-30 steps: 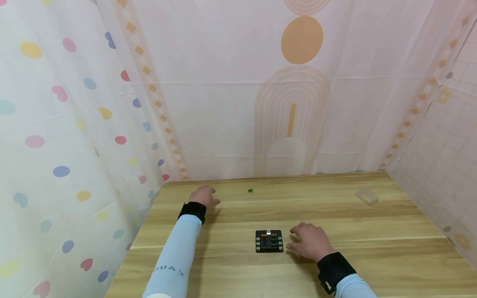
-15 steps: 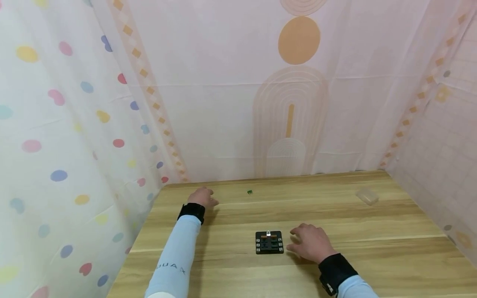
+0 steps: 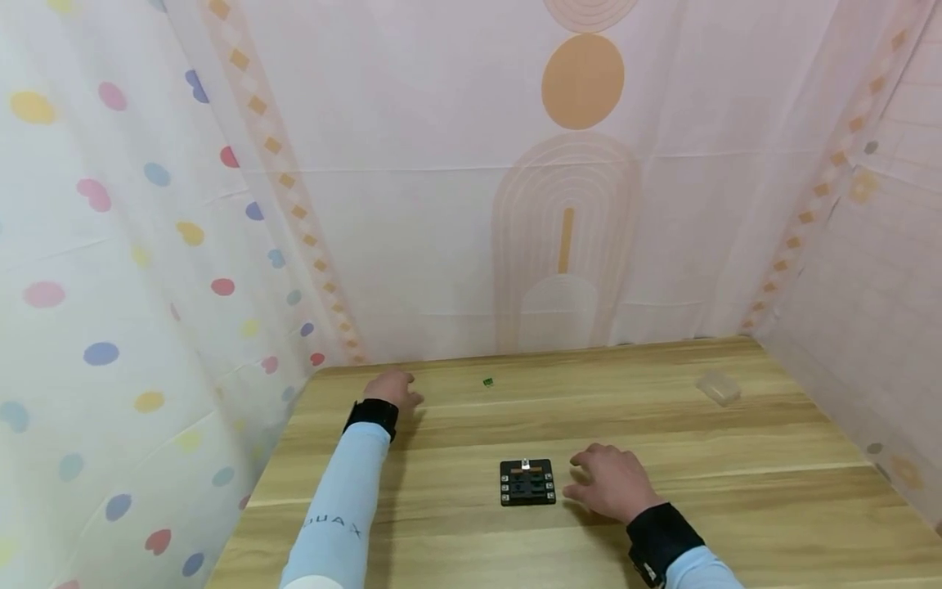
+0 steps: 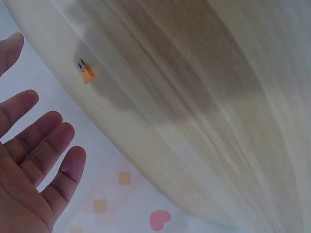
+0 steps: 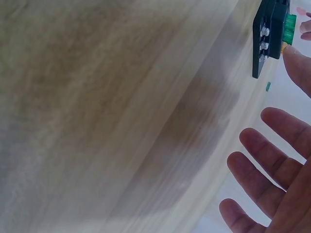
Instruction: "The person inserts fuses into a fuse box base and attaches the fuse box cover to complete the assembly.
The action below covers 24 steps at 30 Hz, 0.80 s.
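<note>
A black fuse block (image 3: 527, 483) lies on the wooden table, with metal screw terminals down both sides. Green and orange parts show on it in the right wrist view. My right hand (image 3: 611, 483) hovers just to its right, fingers loosely bent and holding nothing. Toward the table's back left is my left hand (image 3: 393, 389), its fingers apart and relaxed in the left wrist view. An orange blade fuse (image 4: 87, 74) with metal prongs lies on the table near that hand; the hand hides it in the head view. A small green blade fuse (image 3: 488, 382) rests farther back.
A clear plastic cover (image 3: 719, 388) sits at the back right of the wooden table (image 3: 441, 523). Patterned curtains (image 3: 412, 229) hang behind the table and along both sides.
The head view has turned slightly, so everything appears shifted a little. Both hands stay in nearly the same places over the table, and nothing has been picked up or let go.
</note>
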Each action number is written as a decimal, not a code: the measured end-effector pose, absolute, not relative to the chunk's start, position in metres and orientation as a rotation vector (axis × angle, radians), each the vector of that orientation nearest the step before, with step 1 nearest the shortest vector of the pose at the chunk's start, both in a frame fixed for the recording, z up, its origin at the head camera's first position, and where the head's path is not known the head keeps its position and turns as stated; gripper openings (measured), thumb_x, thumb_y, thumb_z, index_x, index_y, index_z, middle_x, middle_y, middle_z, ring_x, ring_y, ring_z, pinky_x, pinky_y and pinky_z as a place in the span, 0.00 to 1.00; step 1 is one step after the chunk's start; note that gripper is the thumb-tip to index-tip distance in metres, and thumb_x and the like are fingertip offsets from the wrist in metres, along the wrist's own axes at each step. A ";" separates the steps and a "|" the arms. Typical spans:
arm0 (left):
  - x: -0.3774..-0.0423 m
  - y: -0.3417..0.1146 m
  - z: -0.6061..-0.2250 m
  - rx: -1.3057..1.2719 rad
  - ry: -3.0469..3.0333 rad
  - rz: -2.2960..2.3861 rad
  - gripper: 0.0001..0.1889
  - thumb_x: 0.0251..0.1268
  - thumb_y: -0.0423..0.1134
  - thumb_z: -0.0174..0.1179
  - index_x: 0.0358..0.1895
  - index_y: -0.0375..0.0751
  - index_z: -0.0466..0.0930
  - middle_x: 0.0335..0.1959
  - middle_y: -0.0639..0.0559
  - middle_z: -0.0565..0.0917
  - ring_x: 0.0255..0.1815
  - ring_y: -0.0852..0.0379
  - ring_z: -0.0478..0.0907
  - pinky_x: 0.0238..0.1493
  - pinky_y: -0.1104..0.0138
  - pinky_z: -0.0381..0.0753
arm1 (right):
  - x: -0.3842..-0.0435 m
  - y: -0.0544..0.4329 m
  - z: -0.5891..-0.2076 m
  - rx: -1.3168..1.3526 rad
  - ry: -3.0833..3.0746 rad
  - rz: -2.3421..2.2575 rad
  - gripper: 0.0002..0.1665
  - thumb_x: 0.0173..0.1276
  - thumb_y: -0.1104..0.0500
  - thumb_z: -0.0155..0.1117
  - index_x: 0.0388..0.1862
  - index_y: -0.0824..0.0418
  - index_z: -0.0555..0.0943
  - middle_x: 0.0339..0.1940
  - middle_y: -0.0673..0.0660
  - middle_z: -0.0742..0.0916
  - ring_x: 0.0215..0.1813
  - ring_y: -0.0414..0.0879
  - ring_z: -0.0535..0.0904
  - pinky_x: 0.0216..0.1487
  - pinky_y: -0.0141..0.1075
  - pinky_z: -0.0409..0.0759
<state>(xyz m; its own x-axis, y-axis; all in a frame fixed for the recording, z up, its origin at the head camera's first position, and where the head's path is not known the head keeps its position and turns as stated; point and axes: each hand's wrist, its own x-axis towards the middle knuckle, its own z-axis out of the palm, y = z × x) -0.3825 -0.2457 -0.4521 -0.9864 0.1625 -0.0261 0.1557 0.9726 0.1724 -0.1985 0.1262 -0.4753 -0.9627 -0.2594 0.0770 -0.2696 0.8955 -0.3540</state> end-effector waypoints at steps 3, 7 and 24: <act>-0.385 -0.248 -0.453 0.251 3.081 0.255 0.27 0.64 0.48 0.66 0.60 0.32 0.79 0.57 0.37 0.81 0.59 0.38 0.75 0.57 0.48 0.75 | -0.198 0.126 -0.475 0.422 -3.033 0.577 0.26 0.57 0.45 0.76 0.48 0.60 0.86 0.48 0.60 0.86 0.51 0.60 0.81 0.50 0.58 0.76; -0.386 -0.248 -0.454 0.254 3.080 0.244 0.27 0.64 0.48 0.66 0.60 0.33 0.79 0.57 0.37 0.81 0.59 0.39 0.76 0.56 0.48 0.76 | -0.198 0.128 -0.475 0.429 -3.028 0.569 0.26 0.56 0.45 0.76 0.48 0.60 0.86 0.47 0.60 0.86 0.51 0.60 0.81 0.50 0.58 0.76; -0.391 -0.249 -0.459 0.261 3.105 0.219 0.24 0.64 0.46 0.65 0.57 0.32 0.80 0.55 0.36 0.82 0.57 0.38 0.77 0.54 0.48 0.77 | -0.195 0.126 -0.472 0.425 -3.027 0.563 0.27 0.56 0.44 0.76 0.48 0.60 0.86 0.47 0.59 0.86 0.50 0.59 0.81 0.51 0.58 0.75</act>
<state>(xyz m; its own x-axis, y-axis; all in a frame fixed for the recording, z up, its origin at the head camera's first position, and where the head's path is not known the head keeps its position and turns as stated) -0.3910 -0.2491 -0.4588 -0.9858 0.1677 -0.0063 0.1651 0.9761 0.1411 -0.1951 0.1258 -0.4717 -0.9620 -0.2604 0.0821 -0.2725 0.8970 -0.3481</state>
